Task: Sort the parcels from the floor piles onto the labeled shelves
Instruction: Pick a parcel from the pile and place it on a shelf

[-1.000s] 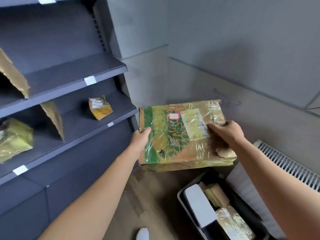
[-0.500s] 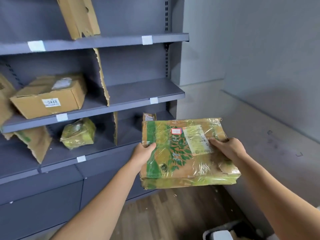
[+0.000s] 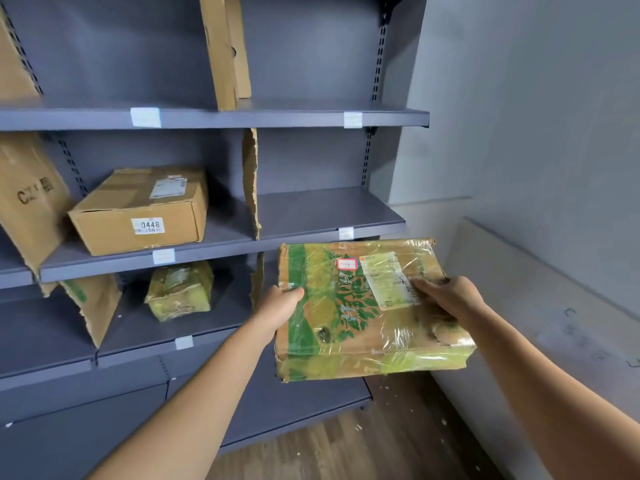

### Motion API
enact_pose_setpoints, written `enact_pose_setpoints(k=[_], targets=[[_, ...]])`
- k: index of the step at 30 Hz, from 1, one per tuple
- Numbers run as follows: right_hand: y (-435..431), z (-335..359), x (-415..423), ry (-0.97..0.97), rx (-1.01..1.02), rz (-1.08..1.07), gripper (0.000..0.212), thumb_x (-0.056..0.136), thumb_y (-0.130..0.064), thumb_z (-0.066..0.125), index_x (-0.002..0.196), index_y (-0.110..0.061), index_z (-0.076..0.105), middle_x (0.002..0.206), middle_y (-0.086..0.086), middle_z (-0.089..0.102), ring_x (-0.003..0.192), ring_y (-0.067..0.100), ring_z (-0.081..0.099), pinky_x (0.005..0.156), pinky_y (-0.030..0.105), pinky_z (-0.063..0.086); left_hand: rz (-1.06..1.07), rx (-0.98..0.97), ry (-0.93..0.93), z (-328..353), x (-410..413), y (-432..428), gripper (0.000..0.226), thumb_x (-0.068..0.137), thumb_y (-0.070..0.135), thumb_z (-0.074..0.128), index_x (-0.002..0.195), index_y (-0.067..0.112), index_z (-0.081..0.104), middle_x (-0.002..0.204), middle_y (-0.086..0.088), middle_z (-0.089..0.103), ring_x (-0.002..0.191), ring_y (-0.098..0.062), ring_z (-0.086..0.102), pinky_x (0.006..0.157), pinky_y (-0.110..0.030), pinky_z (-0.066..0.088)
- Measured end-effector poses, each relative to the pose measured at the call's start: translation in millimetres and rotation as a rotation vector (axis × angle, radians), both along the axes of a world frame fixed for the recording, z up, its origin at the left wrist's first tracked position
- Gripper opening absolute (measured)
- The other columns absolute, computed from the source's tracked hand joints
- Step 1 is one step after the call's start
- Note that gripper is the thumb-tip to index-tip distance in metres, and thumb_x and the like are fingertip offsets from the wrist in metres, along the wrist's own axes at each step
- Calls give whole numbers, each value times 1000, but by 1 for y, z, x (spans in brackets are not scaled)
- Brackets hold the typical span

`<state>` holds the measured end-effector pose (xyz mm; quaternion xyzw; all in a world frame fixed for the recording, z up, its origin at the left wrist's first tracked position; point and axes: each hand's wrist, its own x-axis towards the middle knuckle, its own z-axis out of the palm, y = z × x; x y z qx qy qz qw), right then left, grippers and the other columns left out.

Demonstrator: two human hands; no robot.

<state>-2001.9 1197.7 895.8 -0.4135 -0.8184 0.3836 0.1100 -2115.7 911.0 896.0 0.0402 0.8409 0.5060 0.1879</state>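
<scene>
- We hold a flat parcel (image 3: 339, 306) in both hands, out in front of the grey shelf unit (image 3: 329, 209) and resting on none of its shelves.
- The parcel is cardboard with a green leaf print, wrapped in clear film (a shipping label and a small red-edged sticker sit on its top face).
- Our left hand (image 3: 280, 306) clamps its left edge, thumb on top.
- Our right hand (image 3: 446, 296) grips the right side, reaching onto the edge of the shipping label.
- The parcel's far edge lies just below the front lip of the middle shelf, at the right-hand bay.
- On that middle shelf, left of a torn cardboard divider (image 3: 251, 181), sits a brown box (image 3: 138, 209) stickered 0448.
- One shelf down lies a small film-wrapped bundle (image 3: 180, 291).
- White label tags (image 3: 346, 233) are stuck to the shelf fronts; we cannot read their writing.
</scene>
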Motion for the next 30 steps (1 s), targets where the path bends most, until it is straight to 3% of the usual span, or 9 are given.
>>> enact_pose_setpoints(k=[3,7,12,18,21,23,25,28,30], targets=[[-8,4,-14,-6,9,-12,62,75,-61,74,87,0,71,87,17,71,78,30,68,64,32,49,-42,-27,6,6,-14,-10,18,96,34,52,93,18,44,87,0,45,74,-15,44,69,-31,35],[-14,14,-25,-6,41,-33,64,76,-61,72,90,2,70,87,16,69,68,25,61,59,30,44,-33,-31,42,16,-32,-15,32,91,37,55,108,11,47,114,-7,50,103,-24,49,83,-34,38],[-8,32,-38,93,129,-95,90,76,-60,73,140,-8,39,137,20,50,118,37,54,95,40,46,-43,51,65,28,-55,-5,42,89,40,62,118,15,46,117,1,48,104,-21,47,88,-34,40],[32,60,-69,89,163,62,75,76,-66,67,120,-7,56,108,13,65,101,32,61,77,33,44,-129,379,105,54,-73,14,37,83,39,75,108,22,55,110,7,61,105,-13,56,92,-32,40],[55,71,-88,79,175,244,65,85,-51,68,133,-10,52,125,15,60,114,32,56,87,32,41,-341,538,47,53,-90,18,87,57,48,91,132,23,55,126,4,67,122,-16,59,109,-38,39],[68,81,-101,60,156,411,61,84,-50,69,130,-12,56,126,13,58,111,27,55,90,29,40,-388,495,62,49,-98,27,102,52,34,93,142,22,46,129,3,65,121,-15,60,111,-39,39],[81,89,-117,32,189,539,55,86,-49,68,128,-14,60,130,10,59,112,25,55,92,26,38,-343,439,63,45,-106,39,112,49,33,92,147,25,39,132,7,64,121,-11,60,113,-40,38],[94,94,-145,0,234,623,61,88,-51,64,136,-15,55,139,9,54,127,26,50,94,25,34,-102,396,117,40,-116,54,131,44,57,92,154,33,25,152,12,41,137,-9,43,118,-40,30],[101,92,-165,13,247,628,63,86,-54,65,136,-17,54,141,11,50,131,28,47,97,27,34,51,294,253,39,-120,65,103,65,56,83,151,35,31,150,18,36,138,-6,34,116,-35,29]])
